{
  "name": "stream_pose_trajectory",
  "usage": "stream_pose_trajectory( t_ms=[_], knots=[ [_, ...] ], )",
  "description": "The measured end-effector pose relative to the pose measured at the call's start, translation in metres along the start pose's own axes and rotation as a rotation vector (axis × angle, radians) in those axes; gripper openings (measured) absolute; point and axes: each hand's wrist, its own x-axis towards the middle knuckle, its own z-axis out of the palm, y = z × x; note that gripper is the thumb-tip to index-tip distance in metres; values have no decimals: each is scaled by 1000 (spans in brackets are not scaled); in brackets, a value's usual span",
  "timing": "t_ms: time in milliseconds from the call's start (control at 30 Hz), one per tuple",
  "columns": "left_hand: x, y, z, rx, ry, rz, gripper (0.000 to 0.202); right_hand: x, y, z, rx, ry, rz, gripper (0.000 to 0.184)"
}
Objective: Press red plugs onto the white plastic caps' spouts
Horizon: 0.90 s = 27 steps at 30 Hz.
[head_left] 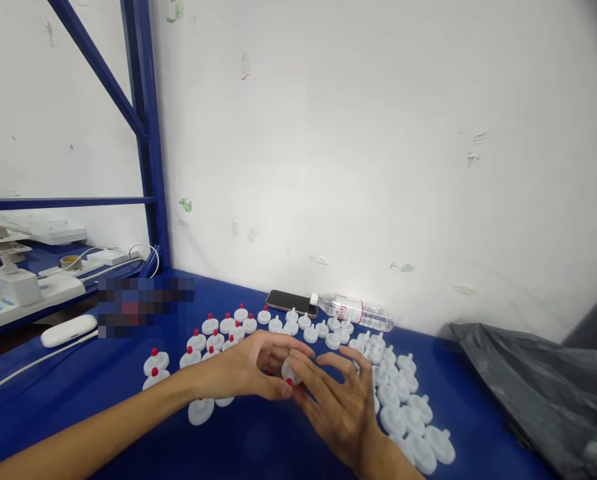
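The left hand (251, 370) and the right hand (341, 400) meet above the blue worktop (278, 447), with the forearms entering from the lower edge of the view. Between them sits 1 white plastic disc (289, 373) with a red tip at its lower edge. The left fingers (278, 347) are curled over the disc and the left thumb presses beneath it, so the left hand grips the disc. The right fingers (303, 363) are spread and only partly bent; the index fingertip touches the disc, but whether the right hand also pinches it cannot be told because the left hand covers the contact.

All other positions are given relative to the held disc. To its left and behind it lie red-capped discs (213, 333) in loose rows on the worktop. To its right and behind it lie plain white discs (403, 400), packed close together and running toward the lower right. Directly in front of it, near the left wrist, lies 1 more white disc (201, 410). Behind it, against the wall (378, 167), lie a dark phone (291, 303) and a clear bottle (353, 312) on its side, touching end to end. Far right lies a black plastic bag (538, 387). Far left lie a white oval device (69, 330) with a cable and a blue frame post (148, 147).
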Motion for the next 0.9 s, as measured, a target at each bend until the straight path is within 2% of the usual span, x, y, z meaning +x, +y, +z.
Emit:
stream_pose_trajectory(
  t_ms=[100,233,367,433,500,600,767,833,900],
  knots=[
    [2,-1,3,14,25,6,44,1,0,-1,-13,-22,-33,19],
    [2,-1,6,46,40,15,36,-1,-1,2,8,34,-34,14],
    [3,-2,6,69,85,27,36,-2,-3,7,8,18,-25,13],
    [5,-1,2,90,150,41,44,-1,-3,8,0,-6,10,16],
    [6,1,-7,134,259,71,50,0,-3,7,-7,-30,65,19],
    [5,7,-31,267,467,100,42,-2,2,9,-65,-97,154,25],
    [-1,6,-76,624,777,37,38,-19,17,20,-108,-341,221,32],
    [-3,1,-88,773,841,-2,32,-27,22,26,-103,-430,227,35],
    [-5,-5,-95,893,858,-59,29,-35,26,31,-110,-496,229,40]
  ],
)
